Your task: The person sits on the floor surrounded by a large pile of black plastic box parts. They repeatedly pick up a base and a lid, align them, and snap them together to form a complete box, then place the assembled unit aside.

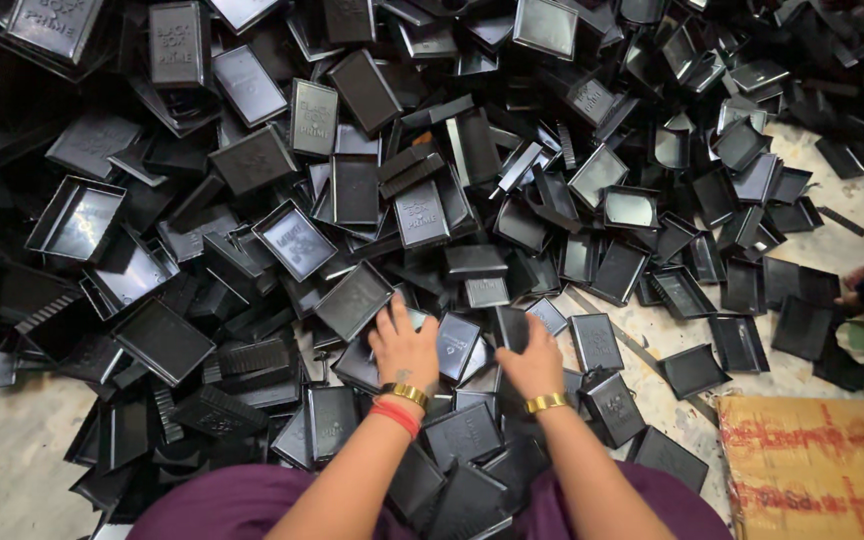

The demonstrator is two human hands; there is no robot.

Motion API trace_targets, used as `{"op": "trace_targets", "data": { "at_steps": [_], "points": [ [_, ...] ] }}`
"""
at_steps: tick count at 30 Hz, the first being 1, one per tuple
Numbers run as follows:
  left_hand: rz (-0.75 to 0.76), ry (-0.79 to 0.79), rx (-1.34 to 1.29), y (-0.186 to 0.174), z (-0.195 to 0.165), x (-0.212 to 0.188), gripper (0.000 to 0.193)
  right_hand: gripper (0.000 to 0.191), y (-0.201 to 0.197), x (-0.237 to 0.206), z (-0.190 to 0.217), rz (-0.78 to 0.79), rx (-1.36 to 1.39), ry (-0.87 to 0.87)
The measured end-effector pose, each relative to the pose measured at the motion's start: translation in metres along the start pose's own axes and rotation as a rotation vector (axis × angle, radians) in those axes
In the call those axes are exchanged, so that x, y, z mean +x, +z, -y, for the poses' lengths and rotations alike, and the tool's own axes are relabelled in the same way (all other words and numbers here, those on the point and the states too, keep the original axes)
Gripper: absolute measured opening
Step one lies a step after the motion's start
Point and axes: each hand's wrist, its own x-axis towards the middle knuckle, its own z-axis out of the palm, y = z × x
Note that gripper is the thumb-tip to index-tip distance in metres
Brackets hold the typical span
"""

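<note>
A heap of plastic box parts (352, 200) covers the floor (12, 450) ahead of the person. Both hands rest on its near edge, left hand (404, 350) beside right hand (532, 365). A cardboard box (812, 465) lies to the right.

Two bare forearms, extended forward from the lower edge of the view and converging slightly, backs of hands uppermost. Left hand (404, 348): palm down, fingers spread and bent forward; wrist bearing a gold bangle and a red thread band beside it. Right hand (533, 362): palm down, fingers curled forward and partly hidden; wrist bearing one gold bangle.
</note>
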Motion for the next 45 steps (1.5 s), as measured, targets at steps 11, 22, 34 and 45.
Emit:
{"op": "trace_targets", "data": {
  "at_steps": [11,22,34,45],
  "points": [
    [0.507,-0.659,-1.926,-0.040,-0.012,0.015,0.079,0.062,-0.042,-0.033,0.041,0.613,1.456,0.254],
    [0.286,-0.749,-1.548,-0.020,-0.022,0.001,0.064,0.075,-0.042,-0.052,0.060,0.525,0.860,-0.078],
    [0.211,-0.292,-1.005,-0.022,-0.001,0.013,0.051,0.056,-0.042,-0.030,0.033,0.423,1.210,0.088],
    [0.363,-0.255,-1.036,-0.021,-0.002,0.014,0.050,0.039,-0.028,-0.009,0.002,0.382,1.222,0.210]
  ]
}}
